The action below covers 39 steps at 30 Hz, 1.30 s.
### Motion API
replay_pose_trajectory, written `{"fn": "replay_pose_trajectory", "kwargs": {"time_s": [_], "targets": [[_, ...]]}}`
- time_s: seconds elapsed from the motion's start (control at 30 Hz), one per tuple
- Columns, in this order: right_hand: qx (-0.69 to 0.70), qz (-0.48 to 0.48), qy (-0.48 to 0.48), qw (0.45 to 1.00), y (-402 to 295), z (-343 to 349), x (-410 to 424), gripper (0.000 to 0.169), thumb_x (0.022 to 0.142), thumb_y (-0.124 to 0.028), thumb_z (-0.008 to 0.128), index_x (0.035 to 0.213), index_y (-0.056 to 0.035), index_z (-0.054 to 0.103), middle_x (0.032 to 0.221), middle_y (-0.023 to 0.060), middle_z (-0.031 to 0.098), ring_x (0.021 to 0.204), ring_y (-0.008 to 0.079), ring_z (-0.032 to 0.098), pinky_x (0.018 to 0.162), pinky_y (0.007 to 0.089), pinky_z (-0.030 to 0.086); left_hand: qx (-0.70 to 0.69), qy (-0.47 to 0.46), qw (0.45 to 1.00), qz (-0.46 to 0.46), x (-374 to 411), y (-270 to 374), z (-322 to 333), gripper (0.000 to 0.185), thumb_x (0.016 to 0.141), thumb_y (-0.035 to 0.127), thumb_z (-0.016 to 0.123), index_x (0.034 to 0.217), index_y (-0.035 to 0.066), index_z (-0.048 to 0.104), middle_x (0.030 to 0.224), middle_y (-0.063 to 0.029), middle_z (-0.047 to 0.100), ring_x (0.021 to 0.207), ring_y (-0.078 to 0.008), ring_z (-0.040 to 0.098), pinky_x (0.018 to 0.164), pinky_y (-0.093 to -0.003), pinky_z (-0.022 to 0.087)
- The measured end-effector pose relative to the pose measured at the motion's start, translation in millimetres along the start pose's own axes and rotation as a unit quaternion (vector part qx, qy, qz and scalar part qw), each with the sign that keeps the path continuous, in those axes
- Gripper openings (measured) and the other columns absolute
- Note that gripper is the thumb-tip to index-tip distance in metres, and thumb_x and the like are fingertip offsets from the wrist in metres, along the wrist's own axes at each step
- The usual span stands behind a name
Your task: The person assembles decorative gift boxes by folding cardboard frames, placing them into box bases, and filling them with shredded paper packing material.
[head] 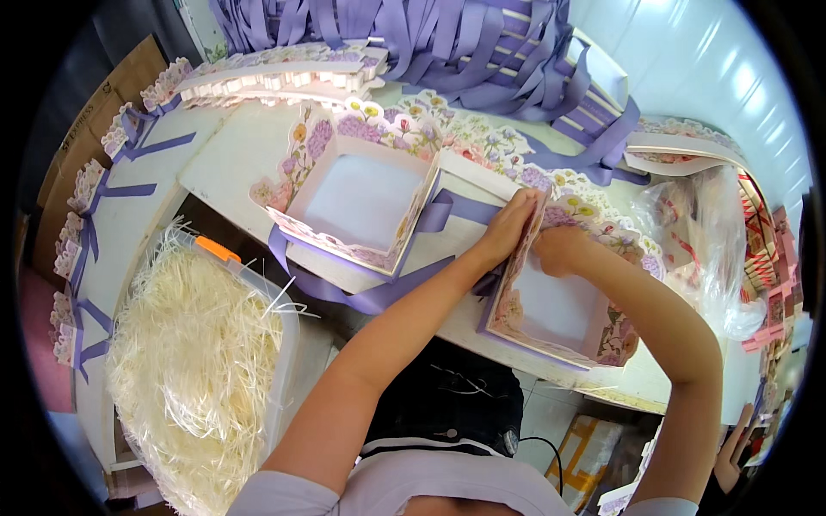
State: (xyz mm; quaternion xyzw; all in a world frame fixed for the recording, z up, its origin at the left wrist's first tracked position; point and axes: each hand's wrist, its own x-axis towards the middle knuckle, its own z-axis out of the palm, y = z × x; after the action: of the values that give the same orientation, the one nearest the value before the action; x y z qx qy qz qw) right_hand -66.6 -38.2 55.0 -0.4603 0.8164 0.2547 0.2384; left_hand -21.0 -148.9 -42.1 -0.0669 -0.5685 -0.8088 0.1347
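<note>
A purple-based box with a floral die-cut paper rim (pixel 516 345) stands before me at the right. My left hand (pixel 513 226) grips its left wall from outside, fingers at the top edge. Inside the box, my right hand (pixel 560 250) presses near the upper left corner; its fingertips are hidden. A second floral box (pixel 335 255), with a pale inside, sits left of it. Purple ribbon (pixel 371 293) loops below that box and runs between the two. Behind them lie floral die-cut card strips (pixel 477 169).
A plastic bin of cream shredded paper (pixel 193 361) stands at the left. Purple boxes with hanging ribbons (pixel 439 45) are stacked behind. Floral card pieces (pixel 277 74) lie in a pile. Clear plastic bags (pixel 703 245) are at the right; part of another person's hand (pixel 732 455) shows lower right.
</note>
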Motion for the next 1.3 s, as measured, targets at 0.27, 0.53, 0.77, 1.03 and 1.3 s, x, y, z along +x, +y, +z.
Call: {"fn": "replay_pose_trajectory", "kwargs": {"time_s": [0.27, 0.53, 0.77, 1.03, 1.3], "targets": [[0.014, -0.074, 0.096, 0.993, 2, -39, -39, 0.033, 0.074, -0.006, 0.055, 0.106, -0.0017, 0.058, 0.089, 0.0177, 0.065, 0.086, 0.0357, 0.062, 0.072, 0.044, 0.05, 0.164, 0.004, 0.981, 0.108, -76, 98, 5, 0.051, 0.091, 0.027, 0.048, 0.134, 0.004, 0.035, 0.138, -0.0157, 0.037, 0.131, -0.0256, 0.034, 0.108, -0.0358, 0.026], [0.038, -0.177, 0.456, 0.871, 12, -62, -60, 0.05, 0.071, -0.006, 0.069, 0.117, -0.0112, 0.052, 0.097, 0.0169, 0.062, 0.095, 0.0339, 0.057, 0.074, 0.0424, 0.048, 0.633, 0.132, 0.757, 0.095, -145, 225, -75, 0.05, 0.075, 0.029, 0.068, 0.119, 0.007, 0.055, 0.119, -0.0162, 0.056, 0.115, -0.0288, 0.052, 0.103, -0.0455, 0.033], [0.213, -0.224, 0.268, 0.912, 20, -49, -16, 0.049, 0.071, 0.002, 0.061, 0.118, -0.0078, 0.051, 0.104, 0.018, 0.061, 0.096, 0.0371, 0.059, 0.079, 0.0397, 0.049, 0.774, 0.022, 0.629, 0.072, -147, 206, -86, 0.032, 0.076, 0.038, 0.066, 0.096, 0.013, 0.065, 0.085, -0.0041, 0.065, 0.084, -0.0194, 0.061, 0.096, -0.0425, 0.038], [0.203, -0.248, 0.325, 0.89, 7, -151, -40, 0.053, 0.061, 0.012, 0.051, 0.112, -0.0038, 0.058, 0.107, 0.0127, 0.059, 0.098, 0.0294, 0.059, 0.082, 0.0375, 0.048, 0.628, 0.159, 0.701, 0.299, -162, 232, -112, 0.013, 0.079, 0.021, 0.064, 0.086, 0.01, 0.065, 0.083, -0.0068, 0.064, 0.085, -0.0244, 0.062, 0.096, -0.0411, 0.04], [-0.124, -0.385, 0.342, 0.848, -149, -197, 125, 0.009, 0.077, -0.002, 0.053, 0.084, -0.001, 0.059, 0.088, 0.0172, 0.061, 0.086, 0.0352, 0.061, 0.075, 0.0403, 0.052, 0.313, 0.367, 0.875, 0.043, -175, 227, -196, 0.073, 0.079, 0.031, 0.066, 0.139, 0.009, 0.03, 0.141, -0.0113, 0.036, 0.133, -0.0289, 0.031, 0.105, -0.0413, 0.029]]}}
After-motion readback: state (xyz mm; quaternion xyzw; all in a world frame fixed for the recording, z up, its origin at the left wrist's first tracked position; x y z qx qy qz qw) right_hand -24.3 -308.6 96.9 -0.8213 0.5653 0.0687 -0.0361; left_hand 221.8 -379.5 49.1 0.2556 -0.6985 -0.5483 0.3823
